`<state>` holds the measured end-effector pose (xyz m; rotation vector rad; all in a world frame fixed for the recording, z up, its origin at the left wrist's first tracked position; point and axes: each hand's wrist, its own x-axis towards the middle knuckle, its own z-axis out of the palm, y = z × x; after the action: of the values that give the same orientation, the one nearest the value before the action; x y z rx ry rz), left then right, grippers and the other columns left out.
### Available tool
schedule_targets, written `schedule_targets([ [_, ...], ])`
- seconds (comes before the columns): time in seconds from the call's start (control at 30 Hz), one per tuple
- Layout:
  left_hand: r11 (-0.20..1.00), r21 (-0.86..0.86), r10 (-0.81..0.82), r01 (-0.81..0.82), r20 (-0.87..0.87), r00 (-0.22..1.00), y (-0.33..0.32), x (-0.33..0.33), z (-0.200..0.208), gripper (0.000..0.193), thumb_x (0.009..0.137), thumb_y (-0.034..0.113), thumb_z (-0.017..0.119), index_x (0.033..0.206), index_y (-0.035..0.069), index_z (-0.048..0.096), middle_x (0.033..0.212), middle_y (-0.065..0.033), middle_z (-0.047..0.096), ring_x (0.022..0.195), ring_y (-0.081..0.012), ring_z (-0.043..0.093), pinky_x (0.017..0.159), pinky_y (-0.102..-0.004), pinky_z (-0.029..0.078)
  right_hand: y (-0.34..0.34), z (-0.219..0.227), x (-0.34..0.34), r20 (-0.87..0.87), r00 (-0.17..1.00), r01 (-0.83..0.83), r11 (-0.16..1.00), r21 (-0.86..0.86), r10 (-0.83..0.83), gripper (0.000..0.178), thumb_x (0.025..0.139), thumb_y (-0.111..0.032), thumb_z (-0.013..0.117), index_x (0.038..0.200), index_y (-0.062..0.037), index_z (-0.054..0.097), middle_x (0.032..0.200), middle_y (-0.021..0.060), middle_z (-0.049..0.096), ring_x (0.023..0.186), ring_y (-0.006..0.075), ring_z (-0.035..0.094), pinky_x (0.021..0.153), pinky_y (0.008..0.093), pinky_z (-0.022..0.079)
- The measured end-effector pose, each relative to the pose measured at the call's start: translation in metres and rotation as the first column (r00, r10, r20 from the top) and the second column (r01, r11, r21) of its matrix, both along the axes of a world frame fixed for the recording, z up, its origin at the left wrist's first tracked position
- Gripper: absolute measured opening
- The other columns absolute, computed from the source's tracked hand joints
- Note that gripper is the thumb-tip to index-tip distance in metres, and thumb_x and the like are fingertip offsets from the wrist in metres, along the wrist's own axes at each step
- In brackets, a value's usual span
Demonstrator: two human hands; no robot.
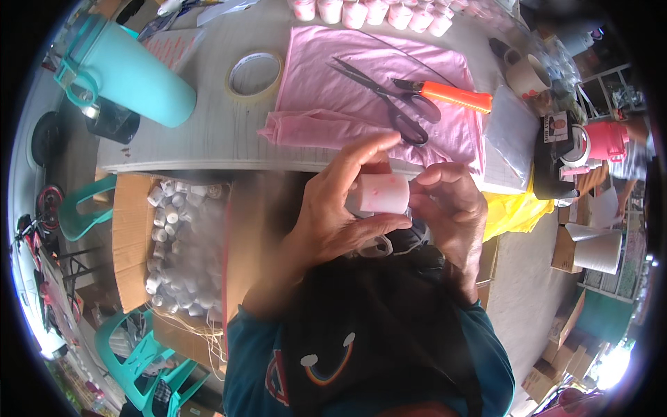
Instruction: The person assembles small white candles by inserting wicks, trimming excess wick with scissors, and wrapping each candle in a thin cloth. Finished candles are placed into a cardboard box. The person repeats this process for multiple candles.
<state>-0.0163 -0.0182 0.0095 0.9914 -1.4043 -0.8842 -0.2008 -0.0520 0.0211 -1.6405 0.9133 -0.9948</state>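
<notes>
My left hand (333,201) holds a small white cylinder with pink spots (383,193), lying sideways above my lap, with the thumb below and the fingers curled over it. At its right end, the fingers of my right hand (450,205) are bent together, close against the edge; whatever is between their tips is hidden. Just beyond the hands, black-handled scissors (389,97) and an orange-handled cutter knife (455,96) lie on a folded pink cloth (313,76) on the table.
Several similar pink-and-white cylinders (375,12) stand at the table's far edge. A tape roll (254,74) and a teal tumbler (135,73) are at left, a mug (528,75) at right. Below left, a cardboard box (133,243) holds many small white cylinders. Teal chairs (135,354) stand nearby.
</notes>
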Motion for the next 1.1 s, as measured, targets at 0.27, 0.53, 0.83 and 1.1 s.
schedule_targets([
  [0.27,0.999,0.034,-0.010,0.013,-0.087,0.996,0.002,0.004,-0.010,0.121,0.064,0.001,0.086,0.153,0.010,0.005,0.109,-0.0089,0.058,0.100,-0.0174,0.060,0.090,-0.0336,0.049,0.003,-0.015,-0.013,0.160,0.987,-0.071,0.932,0.355,0.014,0.025,0.082,0.012,0.064,0.103,0.0013,0.057,0.093,0.0089,0.063,0.086,0.0162,0.063,0.074,0.0276,0.050],
  [0.53,0.996,-0.051,-0.079,0.074,-0.088,0.993,0.000,-0.007,-0.016,0.120,0.072,0.000,0.079,0.152,0.012,-0.009,0.111,-0.0114,0.056,0.100,-0.0186,0.058,0.091,-0.0341,0.047,0.016,-0.012,0.001,0.069,0.995,0.060,0.973,0.225,-0.077,0.019,0.081,0.012,0.066,0.094,0.0002,0.060,0.088,0.0056,0.064,0.083,0.0126,0.062,0.073,0.0262,0.050],
  [0.83,0.945,0.239,-0.089,0.224,-0.471,0.878,0.010,-0.007,-0.013,0.095,0.077,0.005,0.047,0.152,0.019,-0.010,0.092,-0.0097,0.055,0.076,-0.0147,0.055,0.080,-0.0327,0.048,0.002,-0.001,0.002,-0.194,0.978,-0.109,0.974,-0.200,0.069,0.018,0.078,0.005,0.070,0.095,-0.0005,0.065,0.092,0.0112,0.067,0.083,0.0217,0.064,0.075,0.0293,0.050],
  [1.1,0.918,0.321,-0.052,0.231,-0.481,0.875,0.016,-0.013,-0.004,0.071,0.085,0.007,0.047,0.147,0.006,0.013,0.078,-0.0077,0.055,0.067,-0.0110,0.051,0.063,-0.0271,0.043,-0.012,-0.006,0.017,0.021,0.986,-0.163,0.984,-0.075,0.165,0.018,0.079,0.009,0.069,0.095,0.0018,0.064,0.094,0.0077,0.062,0.080,0.0118,0.060,0.071,0.0265,0.050],
])
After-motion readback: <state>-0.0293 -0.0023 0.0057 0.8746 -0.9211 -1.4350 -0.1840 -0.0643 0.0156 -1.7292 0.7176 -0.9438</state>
